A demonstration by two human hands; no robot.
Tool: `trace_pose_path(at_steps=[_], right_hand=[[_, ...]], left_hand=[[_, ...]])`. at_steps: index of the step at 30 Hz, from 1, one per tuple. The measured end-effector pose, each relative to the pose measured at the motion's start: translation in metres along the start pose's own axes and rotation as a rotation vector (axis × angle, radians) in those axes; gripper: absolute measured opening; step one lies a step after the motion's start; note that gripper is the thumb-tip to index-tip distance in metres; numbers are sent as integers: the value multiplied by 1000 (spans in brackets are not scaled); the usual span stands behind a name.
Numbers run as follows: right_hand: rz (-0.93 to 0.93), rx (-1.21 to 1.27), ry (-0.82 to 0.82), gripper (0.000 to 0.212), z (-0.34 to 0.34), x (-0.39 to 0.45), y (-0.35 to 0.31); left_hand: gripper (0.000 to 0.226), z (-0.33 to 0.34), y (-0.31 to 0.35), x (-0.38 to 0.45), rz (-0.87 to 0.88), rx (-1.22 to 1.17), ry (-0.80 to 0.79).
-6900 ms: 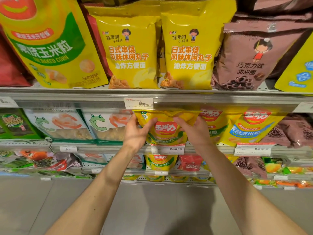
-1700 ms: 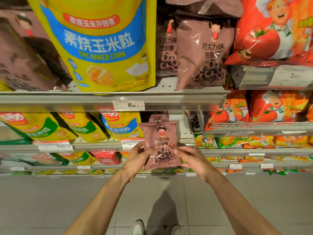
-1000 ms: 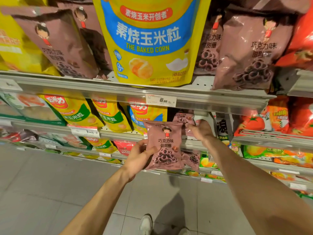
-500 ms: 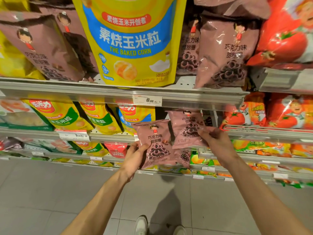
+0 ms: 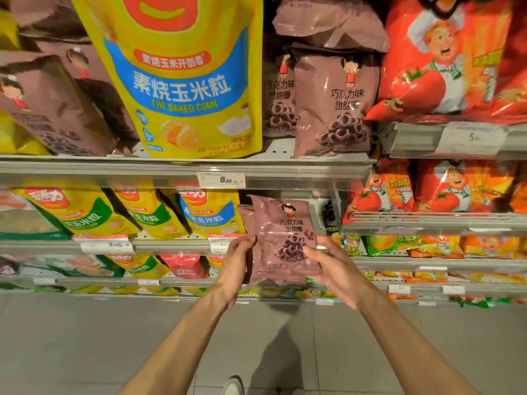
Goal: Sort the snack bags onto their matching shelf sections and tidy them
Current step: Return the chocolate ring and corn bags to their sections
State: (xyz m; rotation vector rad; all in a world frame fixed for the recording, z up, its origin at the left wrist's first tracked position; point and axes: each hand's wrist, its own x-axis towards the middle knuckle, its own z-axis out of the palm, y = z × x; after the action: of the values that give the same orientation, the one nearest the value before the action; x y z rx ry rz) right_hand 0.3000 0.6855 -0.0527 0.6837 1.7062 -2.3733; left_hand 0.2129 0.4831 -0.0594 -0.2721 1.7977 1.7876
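Right now, hands: both are raised in front of the second shelf, each closed on one side of the same small pack.
Left hand: fingers curled round the left edge of the small mauve-brown foil snack bag printed with chocolate rings, thumb on its front.
Right hand: gripping the bag's right edge, thumb laid across the lower front, fingers behind.
Held bag: upright, label facing out, held in the air just before the shelf rail; a second mauve-brown bag peeks out directly behind its left side, and I cannot tell whether the hands grip that one too.
Shelf above: a grey metal shelf edge carries a white price tag; on it stand a large yellow-and-blue baked corn pouch and, to its right, larger mauve-brown chocolate-ring bags.
Same level, left: yellow corn pouches with green and blue bands lean in a row.
Right side: red-orange tomato-flavour bags with a cartoon chef fill the neighbouring section.
Floor: grey tiles, with a white shoe tip at the bottom edge.
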Motion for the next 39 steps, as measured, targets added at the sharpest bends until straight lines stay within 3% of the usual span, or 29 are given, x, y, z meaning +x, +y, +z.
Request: trace_pose_path(at_steps=[3,6,10,15,22,25,29,35,39], right_hand=[[0,-93,20,29,0,-3,1],[-34,-152,40,24,-2,-7,-1],[-75,-214,-4,29,-3,-16,-12],[-142,-243,-52,53,2,-35,-30],[-163,-319,-203,51,13,-64,-56],[-193,-334,-238,59,26,-76,-68],[-270,-331,-215,50,44,-93,-79],[-399,-346,-177,68,91,-114,-101],[-472,-304,-175,66,131,-122,-118]], left_hand=[[51,4,12,-9,20,37,-129],[93,6,23,-15,15,206,-134],[122,10,32,-22,52,261,-121],[108,13,38,-45,133,187,-82],[99,-2,50,-93,239,162,-58],[96,-10,57,-112,290,137,-51],[58,-22,73,-137,379,135,-50],[71,-50,117,-168,539,164,-108],[73,-77,149,-180,624,163,-112]])
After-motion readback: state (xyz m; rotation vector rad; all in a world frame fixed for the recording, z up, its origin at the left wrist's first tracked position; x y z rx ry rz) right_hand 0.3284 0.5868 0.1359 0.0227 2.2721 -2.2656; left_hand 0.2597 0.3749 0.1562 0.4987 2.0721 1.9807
